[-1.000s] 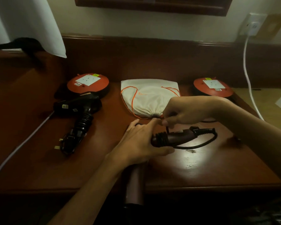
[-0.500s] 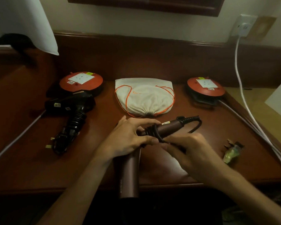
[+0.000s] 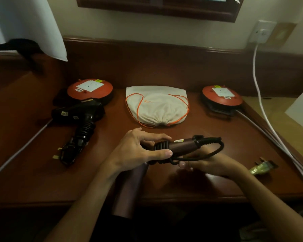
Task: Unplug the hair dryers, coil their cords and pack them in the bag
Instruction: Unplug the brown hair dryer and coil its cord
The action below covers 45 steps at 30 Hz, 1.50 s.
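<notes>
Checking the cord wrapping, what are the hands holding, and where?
The left hand grips the brown hair dryer at its cord-wrapped handle; the right hand holds the loose black cord below it.

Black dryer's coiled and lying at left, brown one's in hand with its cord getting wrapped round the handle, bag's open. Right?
One thing is off: the head view shows the drawstring bag cinched shut, not open. The rest holds: black hair dryer lies at left with its cord coiled, and the left hand grips the brown hair dryer while the right hand wraps cord round its handle.
</notes>
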### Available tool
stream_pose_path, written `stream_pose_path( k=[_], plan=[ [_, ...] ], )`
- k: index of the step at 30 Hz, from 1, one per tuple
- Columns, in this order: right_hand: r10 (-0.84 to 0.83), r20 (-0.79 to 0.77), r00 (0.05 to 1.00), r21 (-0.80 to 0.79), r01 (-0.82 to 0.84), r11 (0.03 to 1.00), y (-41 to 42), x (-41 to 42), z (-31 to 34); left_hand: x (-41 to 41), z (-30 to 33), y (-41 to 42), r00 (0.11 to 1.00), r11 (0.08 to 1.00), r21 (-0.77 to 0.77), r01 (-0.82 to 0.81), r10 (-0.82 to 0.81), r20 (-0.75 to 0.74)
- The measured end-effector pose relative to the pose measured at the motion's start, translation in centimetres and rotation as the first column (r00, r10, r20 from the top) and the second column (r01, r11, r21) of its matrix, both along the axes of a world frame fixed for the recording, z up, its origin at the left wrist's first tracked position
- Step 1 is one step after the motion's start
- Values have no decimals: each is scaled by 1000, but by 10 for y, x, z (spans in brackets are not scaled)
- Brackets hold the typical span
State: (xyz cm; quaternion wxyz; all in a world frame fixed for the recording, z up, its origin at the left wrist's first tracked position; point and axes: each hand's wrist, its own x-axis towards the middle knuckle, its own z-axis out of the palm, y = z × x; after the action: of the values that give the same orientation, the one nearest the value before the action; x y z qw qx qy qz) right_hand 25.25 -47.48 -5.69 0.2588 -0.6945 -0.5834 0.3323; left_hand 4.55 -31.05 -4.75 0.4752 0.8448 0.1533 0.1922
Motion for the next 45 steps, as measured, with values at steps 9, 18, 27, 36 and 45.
stream_pose_path(
  k=[9, 18, 27, 36, 45],
  plan=[
    [5, 219, 976, -168, 33, 985, 57, 33, 34, 9, 7, -17, 964, 906, 424, 16, 99, -248],
    [153, 495, 855, -212, -52, 976, 62, -8, 83, 22, 4, -23, 940, 841, 541, 34, 156, -302],
    [99, 683, 724, -157, 13, 988, 17, -64, 90, 19, -3, -17, 972, 891, 447, -79, 169, -166],
    [1, 732, 681, -84, 89, 993, -6, -89, 59, 17, -1, -18, 971, 925, 370, -90, 164, -174],
    [-245, 839, 485, 159, 211, 964, -18, -85, 59, 18, -1, -24, 954, 893, 417, -166, 253, -162]
  ],
)
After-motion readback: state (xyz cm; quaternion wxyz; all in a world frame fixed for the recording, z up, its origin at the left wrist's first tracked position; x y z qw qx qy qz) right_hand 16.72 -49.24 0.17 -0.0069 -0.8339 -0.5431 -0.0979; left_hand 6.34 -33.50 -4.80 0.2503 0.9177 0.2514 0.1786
